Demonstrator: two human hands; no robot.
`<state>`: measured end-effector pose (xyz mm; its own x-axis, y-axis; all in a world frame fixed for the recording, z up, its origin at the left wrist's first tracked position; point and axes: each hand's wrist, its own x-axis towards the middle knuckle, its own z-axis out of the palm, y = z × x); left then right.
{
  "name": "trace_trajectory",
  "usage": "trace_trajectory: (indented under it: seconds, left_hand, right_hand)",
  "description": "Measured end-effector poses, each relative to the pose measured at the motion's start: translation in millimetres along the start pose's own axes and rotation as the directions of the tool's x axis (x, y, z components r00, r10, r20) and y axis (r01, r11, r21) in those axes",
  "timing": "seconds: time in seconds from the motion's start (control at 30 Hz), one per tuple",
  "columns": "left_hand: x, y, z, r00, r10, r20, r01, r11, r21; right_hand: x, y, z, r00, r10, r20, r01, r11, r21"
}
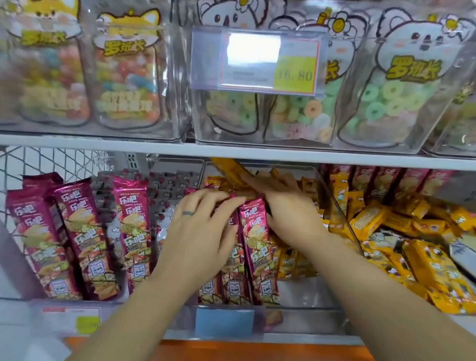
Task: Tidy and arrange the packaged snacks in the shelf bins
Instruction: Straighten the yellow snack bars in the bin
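Observation:
Tall magenta snack packs [82, 233] stand in a row in clear bins [303, 302] on the lower shelf. My left hand [200, 234] lies over the tops of the middle magenta packs, its fingers curled round their upper edges. My right hand [289, 210] rests just right of it, fingers stretched left across the top of a magenta pack [256, 251]; whether it grips that pack is unclear. A yellow pack [227, 169] sticks up slantwise behind my right hand. Yellow snack packs [426, 254] lie loosely piled in the bin on the right.
The upper shelf holds clear bins of candy bags [125, 78] and ring-candy bags [393, 101], with a price tag holder [256, 61] in front. A wire rack [31, 162] stands at the lower left. A blue label [223, 321] hangs on the shelf's front edge.

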<state>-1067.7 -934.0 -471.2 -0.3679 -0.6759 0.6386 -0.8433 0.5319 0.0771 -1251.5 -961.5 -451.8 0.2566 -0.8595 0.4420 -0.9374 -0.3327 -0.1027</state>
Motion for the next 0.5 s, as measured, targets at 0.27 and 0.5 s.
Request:
trace_trajectory:
  seconds: [0.27, 0.5]
  left_hand:
    - [-1.0, 0.3, 0.3, 0.999, -0.005, 0.037, 0.005, 1.0, 0.016]
    - [-0.5, 0.5, 2.3, 0.999, 0.001, 0.047, -0.003, 0.999, 0.042]
  right_hand:
    - [-10.3, 8.2, -18.2, 0.994, 0.104, -0.025, -0.091, 0.947, 0.307]
    - [-31.0, 11.6, -23.3, 0.844, 0.353, -0.403, -0.176, 0.893, 0.415]
